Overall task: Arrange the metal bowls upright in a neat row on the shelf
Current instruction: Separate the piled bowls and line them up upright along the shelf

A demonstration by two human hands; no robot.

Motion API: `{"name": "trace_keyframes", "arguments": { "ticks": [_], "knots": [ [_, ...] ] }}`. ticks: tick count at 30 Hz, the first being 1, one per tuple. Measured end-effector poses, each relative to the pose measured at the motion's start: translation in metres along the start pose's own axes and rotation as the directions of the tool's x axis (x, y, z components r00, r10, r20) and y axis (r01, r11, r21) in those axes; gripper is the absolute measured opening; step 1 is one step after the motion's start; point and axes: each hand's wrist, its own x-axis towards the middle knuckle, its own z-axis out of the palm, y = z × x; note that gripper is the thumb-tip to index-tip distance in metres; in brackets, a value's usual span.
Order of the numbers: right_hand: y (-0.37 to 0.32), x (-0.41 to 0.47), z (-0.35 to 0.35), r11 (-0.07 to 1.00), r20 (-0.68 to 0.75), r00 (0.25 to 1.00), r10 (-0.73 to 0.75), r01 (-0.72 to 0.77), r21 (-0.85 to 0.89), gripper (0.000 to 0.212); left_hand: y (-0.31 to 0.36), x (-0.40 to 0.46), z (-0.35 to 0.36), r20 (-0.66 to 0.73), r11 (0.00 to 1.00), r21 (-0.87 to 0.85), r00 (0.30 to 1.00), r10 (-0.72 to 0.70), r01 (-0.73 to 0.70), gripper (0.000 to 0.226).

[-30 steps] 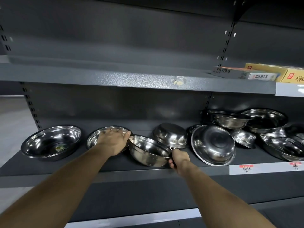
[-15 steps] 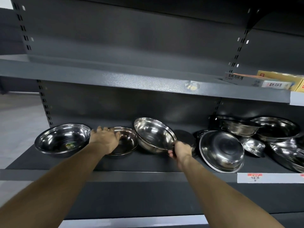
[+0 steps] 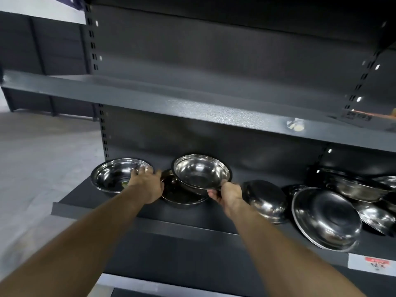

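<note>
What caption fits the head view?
Right hand lifts a tilted bowl over the shelf; left hand rests beside it.

One head-worn camera is looking forward and slightly down from the person's own standpoint, facing the dark shelf (image 3: pixel 192 213) squarely but angled a little to its left end. It is sitting close, within arm's reach, so both forearms are running up from the bottom edge. The wide lens is bowing the upper shelf (image 3: pixel 150 97) and taking in floor at left.
</note>
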Motion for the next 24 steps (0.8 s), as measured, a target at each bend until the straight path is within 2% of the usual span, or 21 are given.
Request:
{"name": "trace_keyframes", "arguments": {
  "ticks": [3,6,11,19,24],
  "knots": [
    [0.009,-0.003,0.015,0.999,0.037,0.998,0.042,-0.041,-0.014,0.015,-0.008,-0.004,0.002,0.025,1.0,-0.008,1.0,0.01,-0.01,0.063],
    [0.018,-0.007,0.028,0.996,0.075,0.995,0.072,-0.067,-0.059,0.027,-0.014,-0.009,0.003,0.022,0.999,-0.015,0.999,0.035,-0.034,0.062],
    [0.029,-0.016,0.04,0.994,0.097,0.995,0.038,-0.027,-0.106,0.035,-0.02,-0.011,0.008,0.005,0.997,-0.042,0.998,0.068,-0.067,0.06],
    [0.032,-0.02,0.037,0.986,0.021,1.0,-0.023,0.026,-0.164,0.028,-0.02,-0.01,0.01,0.022,0.995,-0.072,0.998,0.066,-0.065,0.059],
    [0.034,-0.017,0.028,0.973,0.029,0.999,-0.039,0.045,-0.226,0.025,-0.006,-0.009,0.008,0.021,0.995,-0.066,0.997,0.08,-0.079,0.057]
  ]
}}
